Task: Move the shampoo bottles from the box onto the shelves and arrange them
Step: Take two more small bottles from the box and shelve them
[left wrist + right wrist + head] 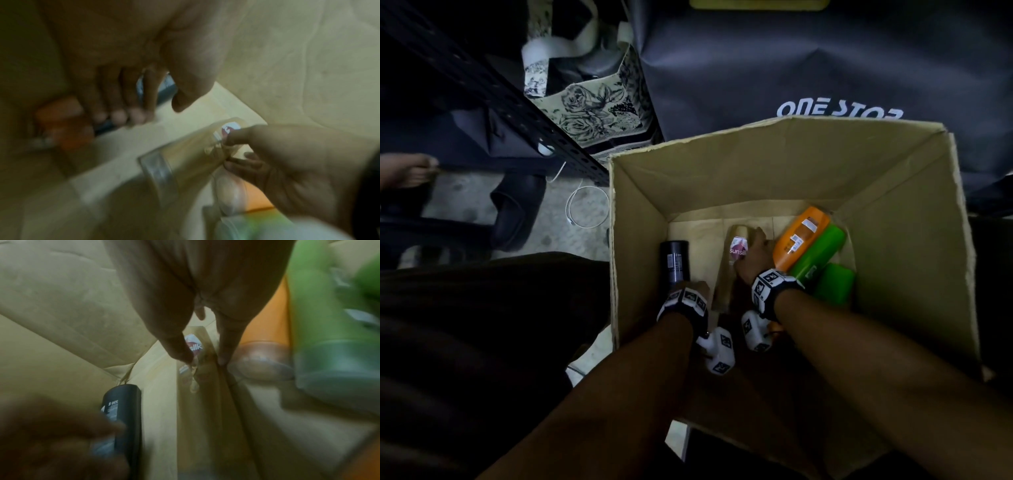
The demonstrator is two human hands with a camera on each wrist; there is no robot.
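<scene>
Both forearms reach down into the big brown cardboard box (791, 164). Right hand (753, 255) pinches the beige Sunsilk bottle (738, 248), thumb & fingers either side. Left hand (697, 289) curls round the black cylindrical bottle (674, 263) w/ fingers over it. Orange bottle (799, 236) & green ones lie right. Best lift straight up, clear of the walls.

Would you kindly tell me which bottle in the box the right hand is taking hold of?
The beige Sunsilk bottle, mid-box; the right hand grips it. The black, orange and green ones lie beside it.
</scene>
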